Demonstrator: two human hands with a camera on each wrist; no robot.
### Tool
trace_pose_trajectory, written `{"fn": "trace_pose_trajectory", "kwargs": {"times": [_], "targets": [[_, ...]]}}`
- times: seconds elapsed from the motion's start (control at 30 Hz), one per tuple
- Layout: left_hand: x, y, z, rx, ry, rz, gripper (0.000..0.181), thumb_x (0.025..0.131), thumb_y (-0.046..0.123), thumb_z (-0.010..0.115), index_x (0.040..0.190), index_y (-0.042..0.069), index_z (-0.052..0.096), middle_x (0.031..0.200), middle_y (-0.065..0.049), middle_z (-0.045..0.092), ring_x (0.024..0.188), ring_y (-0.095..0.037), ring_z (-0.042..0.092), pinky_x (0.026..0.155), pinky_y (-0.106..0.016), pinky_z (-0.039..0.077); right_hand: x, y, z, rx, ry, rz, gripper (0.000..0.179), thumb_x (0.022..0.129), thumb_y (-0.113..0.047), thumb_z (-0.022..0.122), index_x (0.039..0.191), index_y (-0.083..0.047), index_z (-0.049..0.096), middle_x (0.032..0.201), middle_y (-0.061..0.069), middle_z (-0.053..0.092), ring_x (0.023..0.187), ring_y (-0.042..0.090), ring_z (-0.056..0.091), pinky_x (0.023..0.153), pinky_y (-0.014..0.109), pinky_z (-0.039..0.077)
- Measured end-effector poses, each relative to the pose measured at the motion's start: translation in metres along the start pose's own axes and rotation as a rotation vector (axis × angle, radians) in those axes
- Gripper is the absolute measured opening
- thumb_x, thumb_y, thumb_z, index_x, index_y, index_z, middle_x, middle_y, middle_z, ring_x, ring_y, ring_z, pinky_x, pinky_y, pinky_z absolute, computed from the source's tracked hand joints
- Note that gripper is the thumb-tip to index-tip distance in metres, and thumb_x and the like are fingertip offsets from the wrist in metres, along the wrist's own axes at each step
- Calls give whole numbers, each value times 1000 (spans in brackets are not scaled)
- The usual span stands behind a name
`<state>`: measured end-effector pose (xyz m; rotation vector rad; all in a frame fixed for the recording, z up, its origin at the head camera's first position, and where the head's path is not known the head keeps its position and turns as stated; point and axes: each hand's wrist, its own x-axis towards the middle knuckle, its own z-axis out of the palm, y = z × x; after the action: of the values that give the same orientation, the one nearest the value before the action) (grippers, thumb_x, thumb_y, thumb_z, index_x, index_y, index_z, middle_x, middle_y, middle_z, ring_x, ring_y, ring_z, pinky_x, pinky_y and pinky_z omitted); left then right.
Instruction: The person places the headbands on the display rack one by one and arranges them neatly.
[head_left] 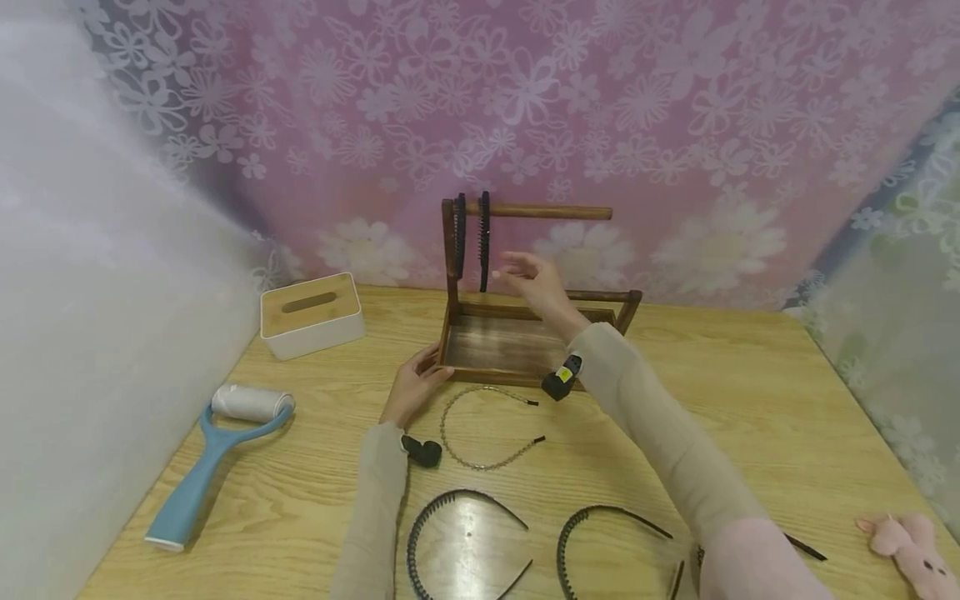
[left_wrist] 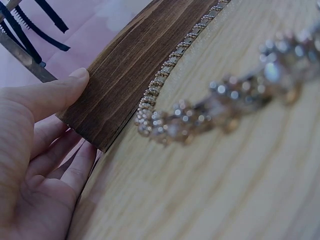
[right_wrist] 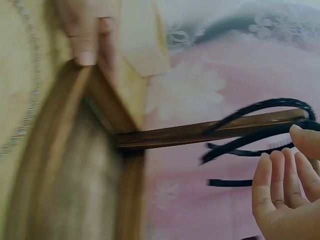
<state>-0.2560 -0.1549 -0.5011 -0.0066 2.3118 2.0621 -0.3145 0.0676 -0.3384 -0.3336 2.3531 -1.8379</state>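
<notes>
Nearest black headband hangs just off your right hand, 10 o'clock, fingers kinda loosely spread; left hand grips the wooden rack at its 8 o'clock corner.

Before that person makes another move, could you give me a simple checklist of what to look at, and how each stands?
1. Left hand steadying the stand: ok, it grips the front left corner.
2. Hanging headbands on the upper bar: ok, two hang near its left end.
3. Room left on that bar: ok, its right part is bare.
4. Right hand clear of the hanging headbands: cannot tell, the fingers are very close.
5. Beaded headband hung up: not ok, it lies on the table before the stand.
</notes>
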Motion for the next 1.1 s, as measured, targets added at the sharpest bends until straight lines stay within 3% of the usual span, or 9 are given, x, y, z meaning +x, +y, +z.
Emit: {"fn": "trace_pose_trajectory", "kwargs": {"times": [0.17,0.37,0.57,0.7,0.87,0.97,1.1], "targets": [[-1,2,0,-2,-5,-7,64,91,13,70,148,9,42,151,-16,42,139,-32,43,115,-38,44,-16,27,6,-51,-26,25,42,96,-19,63,136,-9,56,125,16,60,113,31,59,95,41,57],[-1,3,0,-26,-12,-14,65,91,14,70,149,9,41,152,-16,40,141,-32,40,118,-37,40,-36,54,19,-80,-72,10,35,96,-12,62,129,-2,59,120,23,62,105,35,61,93,51,57],[-2,3,1,-22,-4,-16,65,91,15,70,149,9,41,153,-15,40,142,-31,39,118,-37,39,-54,77,32,-162,-164,16,36,95,-13,64,127,3,60,115,21,65,101,31,64,85,41,61],[-1,1,1,7,15,-12,63,90,16,71,147,11,44,151,-13,43,139,-30,43,116,-36,43,-64,87,42,-206,-279,51,35,94,-14,66,124,2,62,108,16,67,93,25,65,78,35,61],[0,-2,1,12,22,3,63,90,17,71,146,9,44,149,-15,44,138,-32,45,116,-38,43,-75,89,53,-265,-543,70,38,93,-13,67,126,3,60,105,15,68,84,21,67,70,30,62],[-6,11,0,-2,3,-11,65,90,16,71,147,5,42,151,-18,42,139,-34,43,117,-39,41,-85,88,61,-296,-655,72,39,92,-13,68,127,2,59,105,15,69,84,16,66,71,26,60],[-16,30,-1,-19,-23,-43,66,91,13,70,148,3,40,152,-19,39,140,-35,41,117,-40,41,-98,89,69,-363,-711,50,34,90,-12,71,121,0,64,97,9,70,80,10,64,68,19,56]]}}
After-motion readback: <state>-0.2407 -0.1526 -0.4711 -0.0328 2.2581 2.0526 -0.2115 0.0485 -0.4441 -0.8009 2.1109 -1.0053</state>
